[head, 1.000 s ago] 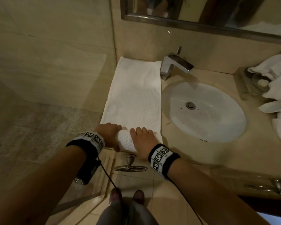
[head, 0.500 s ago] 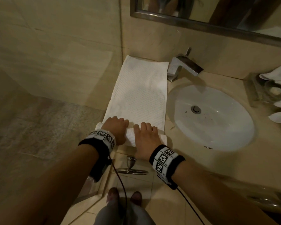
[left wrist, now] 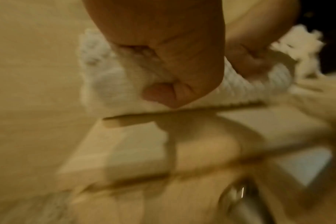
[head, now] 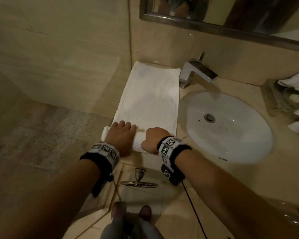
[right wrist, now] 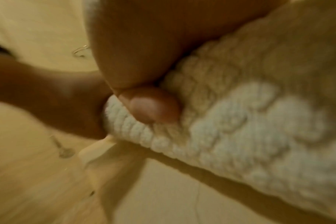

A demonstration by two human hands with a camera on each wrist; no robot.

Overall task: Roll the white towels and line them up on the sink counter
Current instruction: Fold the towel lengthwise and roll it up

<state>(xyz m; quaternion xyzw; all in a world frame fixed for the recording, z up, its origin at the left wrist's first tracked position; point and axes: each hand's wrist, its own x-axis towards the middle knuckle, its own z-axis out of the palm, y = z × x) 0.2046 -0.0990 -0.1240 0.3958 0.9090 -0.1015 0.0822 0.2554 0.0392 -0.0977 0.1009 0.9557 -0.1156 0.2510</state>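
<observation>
Head view, both hands point(head: 123, 135) point(head: 154, 140) gripping towel's point(head: 150, 100) rolled near end

A white oval basin point(head: 231, 135) is sunk into the beige tabletop point(head: 248, 183), its round metal drain point(head: 209, 117) near the middle and a few dark specks around it. At its far left rim stands a square chrome faucet point(head: 196, 73), and on the far wall above hangs a mirror point(head: 231, 16) in a grey frame. To the far right sits a clear dish point(head: 290, 99) holding a pale soap, while below the near edge a chrome ring holder point(head: 139, 182) juts out over the tiled floor point(head: 33, 135).
</observation>
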